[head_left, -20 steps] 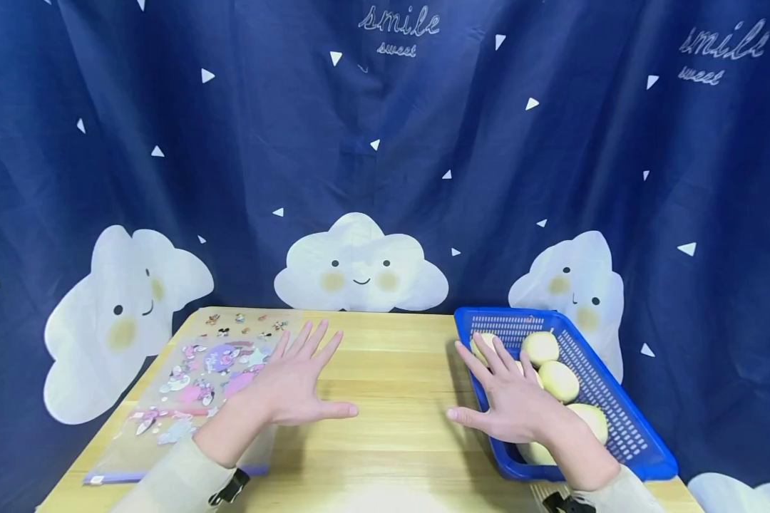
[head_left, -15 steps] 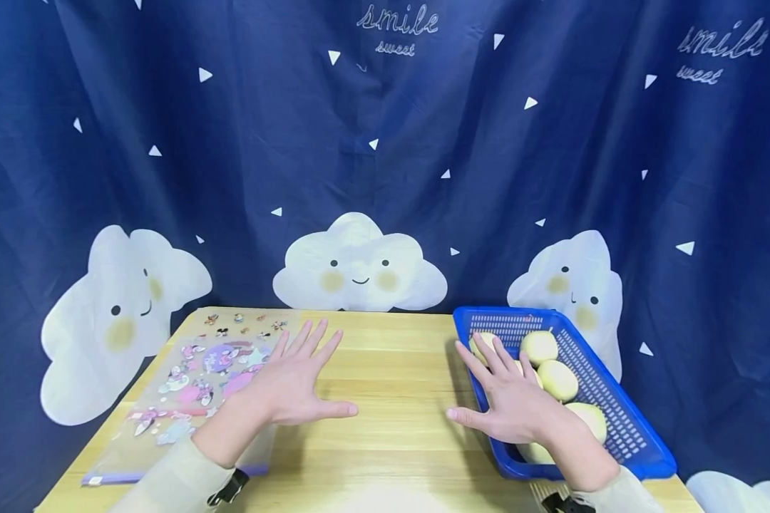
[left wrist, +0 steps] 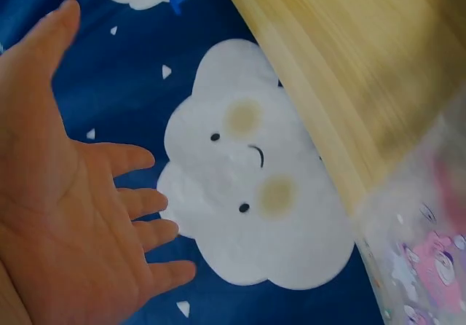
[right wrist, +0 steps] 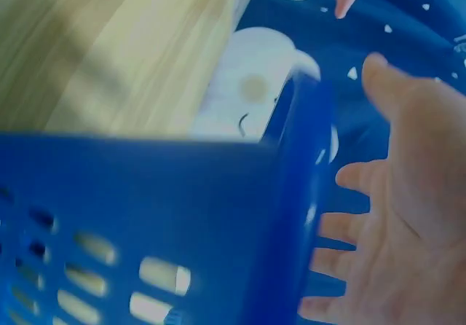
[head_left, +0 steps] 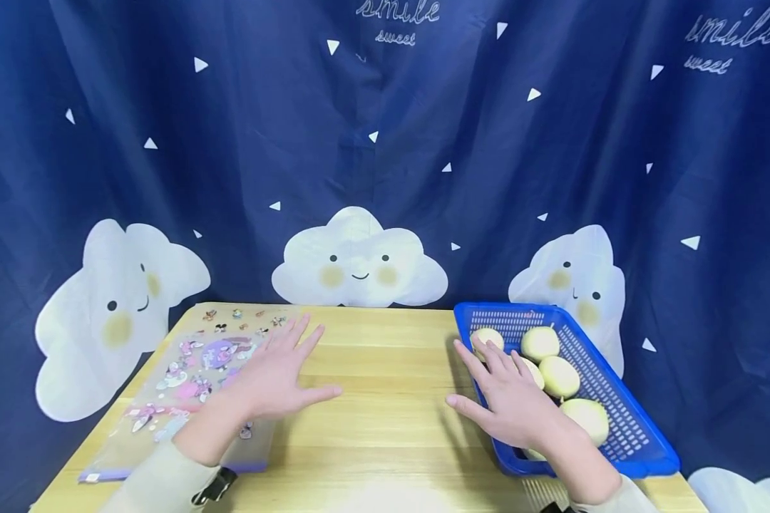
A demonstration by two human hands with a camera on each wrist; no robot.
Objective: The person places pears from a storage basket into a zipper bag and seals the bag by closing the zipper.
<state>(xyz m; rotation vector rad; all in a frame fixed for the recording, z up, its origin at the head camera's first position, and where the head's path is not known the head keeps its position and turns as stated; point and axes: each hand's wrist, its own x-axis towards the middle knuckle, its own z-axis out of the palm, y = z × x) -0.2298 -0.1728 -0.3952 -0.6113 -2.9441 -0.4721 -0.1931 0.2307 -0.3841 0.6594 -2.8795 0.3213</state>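
My left hand [head_left: 272, 377] hovers palm down with fingers spread over the right part of a clear plastic zip bag [head_left: 128, 449] printed with pink and purple cartoon figures. It holds nothing; the left wrist view shows its bare palm. My right hand [head_left: 513, 399] is spread above the left side of a blue plastic basket [head_left: 642, 427], also with nothing in it. Inside that basket lie several pale yellow pears, among them a rear pear [head_left: 540, 343], a middle pear [head_left: 560, 377] and a front pear [head_left: 587, 420]. The hand and forearm partly cover other pears.
Both bag and basket rest on a light wooden table [head_left: 372, 370], bag at left, basket at right. Behind the table hangs a dark blue curtain [head_left: 359, 171] with white clouds. A small pale ribbed thing [head_left: 542, 491] shows beside the right forearm, partly hidden.
My left hand has drifted left and slightly up. The right hand has shifted only a little, its fingers slightly lower. The whole view has tilted slightly; bag, basket and pears stay put.
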